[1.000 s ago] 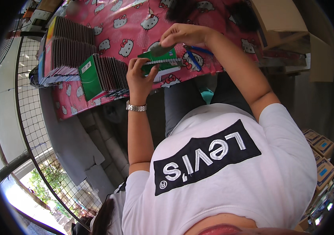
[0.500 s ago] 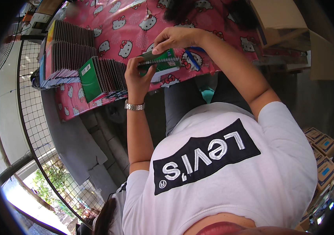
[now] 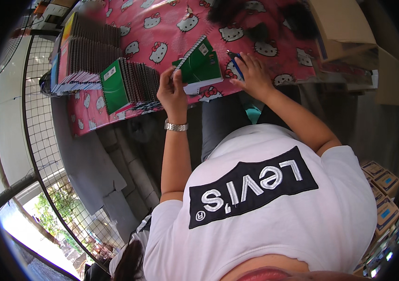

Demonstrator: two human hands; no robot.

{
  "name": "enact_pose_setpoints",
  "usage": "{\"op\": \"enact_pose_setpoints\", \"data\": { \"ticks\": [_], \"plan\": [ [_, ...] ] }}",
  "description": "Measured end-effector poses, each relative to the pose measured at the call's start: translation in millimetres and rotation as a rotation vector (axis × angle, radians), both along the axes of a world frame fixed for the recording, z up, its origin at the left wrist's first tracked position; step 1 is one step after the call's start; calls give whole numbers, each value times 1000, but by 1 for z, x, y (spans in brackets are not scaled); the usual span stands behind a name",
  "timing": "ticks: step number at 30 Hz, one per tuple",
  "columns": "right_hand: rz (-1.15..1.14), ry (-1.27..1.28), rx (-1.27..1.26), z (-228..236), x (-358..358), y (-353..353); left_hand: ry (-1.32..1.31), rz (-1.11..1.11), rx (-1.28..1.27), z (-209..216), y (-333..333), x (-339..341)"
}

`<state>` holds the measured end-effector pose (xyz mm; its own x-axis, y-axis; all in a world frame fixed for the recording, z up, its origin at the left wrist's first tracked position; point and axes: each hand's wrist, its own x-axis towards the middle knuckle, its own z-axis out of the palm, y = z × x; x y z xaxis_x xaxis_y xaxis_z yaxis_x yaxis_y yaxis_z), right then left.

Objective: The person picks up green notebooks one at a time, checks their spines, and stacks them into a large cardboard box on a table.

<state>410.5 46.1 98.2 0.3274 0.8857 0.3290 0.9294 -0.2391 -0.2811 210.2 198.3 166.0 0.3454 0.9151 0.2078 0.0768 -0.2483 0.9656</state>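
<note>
Fingers of the left hand (image 3: 173, 93), with tall notebook stacks (image 3: 92, 55) at ten o'clock and a notebook row (image 3: 137, 80) at nine, pinched the spiral edge of a green notebook (image 3: 195, 62), tilted at one o'clock over another green notebook (image 3: 214, 73) on the pink worktop (image 3: 167, 33). Loosely bent, the right hand's (image 3: 256, 80) fingers lay at blue-handled pliers (image 3: 237, 69); their grip could not be told. At two o'clock from them stood a cardboard box (image 3: 347, 27).

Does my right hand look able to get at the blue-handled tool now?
Likely yes: the right hand is at the blue-handled tool, partly covering it, with nothing visible between them.
</note>
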Motion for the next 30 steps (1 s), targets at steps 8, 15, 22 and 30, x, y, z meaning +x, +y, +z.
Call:
{"op": "enact_pose_setpoints", "data": {
  "ticks": [8,15,22,30],
  "plan": [
    [-69,573,17,10,24,10,160,36,89,4,1,6],
    [350,499,296,96,-27,7,99,20,193,-3,-1,6],
    [459,292,315,103,-48,29,17,-28,122,5,-3,6],
    [450,693,102,111,-58,29,-124,-40,10,-15,3,-2]
  ]
}}
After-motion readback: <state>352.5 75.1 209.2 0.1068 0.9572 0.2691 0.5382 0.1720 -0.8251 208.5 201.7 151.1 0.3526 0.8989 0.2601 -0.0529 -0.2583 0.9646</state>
